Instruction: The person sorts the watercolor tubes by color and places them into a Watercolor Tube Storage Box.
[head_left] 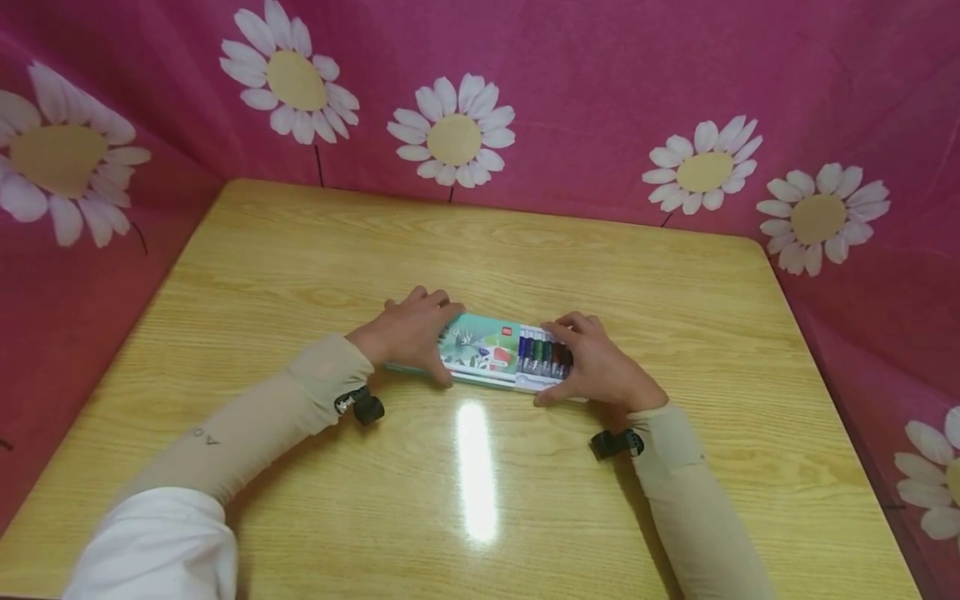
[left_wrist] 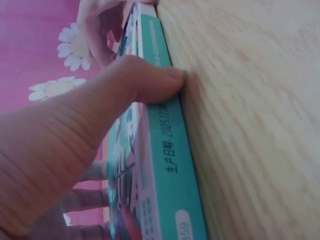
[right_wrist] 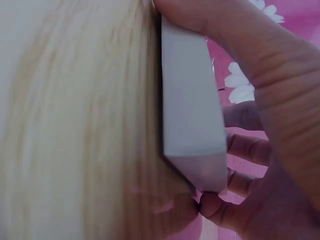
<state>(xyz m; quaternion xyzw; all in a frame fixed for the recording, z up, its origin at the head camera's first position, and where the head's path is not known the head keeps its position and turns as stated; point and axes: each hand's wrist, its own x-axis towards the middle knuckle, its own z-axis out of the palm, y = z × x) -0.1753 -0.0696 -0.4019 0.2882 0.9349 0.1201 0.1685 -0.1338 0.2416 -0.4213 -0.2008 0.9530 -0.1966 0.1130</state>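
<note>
A flat box of paint tubes lies on the wooden table, its teal printed sleeve (head_left: 480, 346) covering the left part. At the right a white inner tray (head_left: 528, 382) sticks out of the sleeve, showing several dark-capped paint tubes (head_left: 542, 354). My left hand (head_left: 412, 332) grips the sleeve, thumb on the near side and fingers over the far side; in the left wrist view the thumb presses the teal edge (left_wrist: 172, 145). My right hand (head_left: 600, 362) grips the tray's right end, thumb near and fingers far. The white tray end (right_wrist: 192, 95) shows in the right wrist view.
The wooden table (head_left: 300, 250) spreads around the box, with a bright light reflection in front of it. Pink cloth (head_left: 570, 83) with large white daisies hangs behind and at both sides. A small black camera (head_left: 367, 407) sits on the left wrist, another (head_left: 603, 444) on the right.
</note>
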